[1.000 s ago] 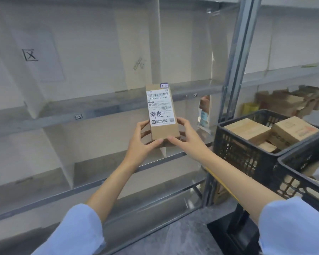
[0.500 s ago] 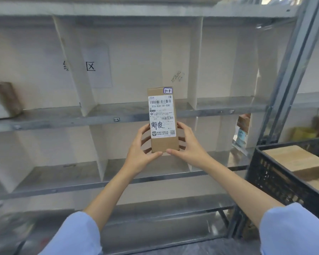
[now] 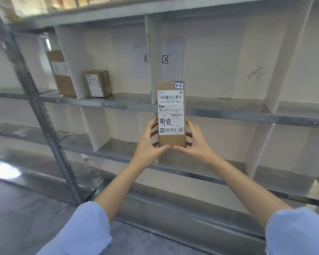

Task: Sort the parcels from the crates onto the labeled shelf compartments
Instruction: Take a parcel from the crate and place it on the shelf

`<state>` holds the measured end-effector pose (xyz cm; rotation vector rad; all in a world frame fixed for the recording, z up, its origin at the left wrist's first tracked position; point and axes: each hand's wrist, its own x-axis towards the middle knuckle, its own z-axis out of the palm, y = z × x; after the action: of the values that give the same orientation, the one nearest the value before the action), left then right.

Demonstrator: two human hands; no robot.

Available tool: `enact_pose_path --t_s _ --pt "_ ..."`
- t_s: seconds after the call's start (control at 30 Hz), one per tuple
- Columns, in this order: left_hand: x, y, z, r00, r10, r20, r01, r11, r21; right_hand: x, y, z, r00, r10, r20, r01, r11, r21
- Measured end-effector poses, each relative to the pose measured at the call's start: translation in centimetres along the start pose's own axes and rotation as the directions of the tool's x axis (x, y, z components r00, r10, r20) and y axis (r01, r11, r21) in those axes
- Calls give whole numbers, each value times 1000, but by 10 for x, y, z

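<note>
Left hand and right hand grip a tall, smooth cardboard parcel before grey metal shelves.

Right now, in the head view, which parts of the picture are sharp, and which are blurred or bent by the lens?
Head view: the held parcel is sharp, its printed label readable; both hands, left hand and right hand, are fairly clear; the two parcels on the shelf are soft; the upright post and shelf edges lean and smear toward the frame borders.
</note>
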<state>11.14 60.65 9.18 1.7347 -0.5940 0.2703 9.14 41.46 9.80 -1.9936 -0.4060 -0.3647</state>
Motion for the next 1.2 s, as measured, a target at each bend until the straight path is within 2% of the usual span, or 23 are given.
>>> enact_pose_path --t_s 0.27,0.47,0.77,1.2 --pt "-20 -29 -134 977 -36 -211 58 993 101 72 -32 128 978 -98 185 68 985 161" --pt "-28 -53 -261 948 -36 -315 102 975 198 132 -73 249 954 -166 251 113 970 213" --pt "-25 -89 -441 930 -7 -368 128 944 305 216 -138 421 957 -228 181 177 949 262" --pt "28 -181 -574 922 -4 -388 144 932 332 328 -133 550 966 -215 142 176 954 243"
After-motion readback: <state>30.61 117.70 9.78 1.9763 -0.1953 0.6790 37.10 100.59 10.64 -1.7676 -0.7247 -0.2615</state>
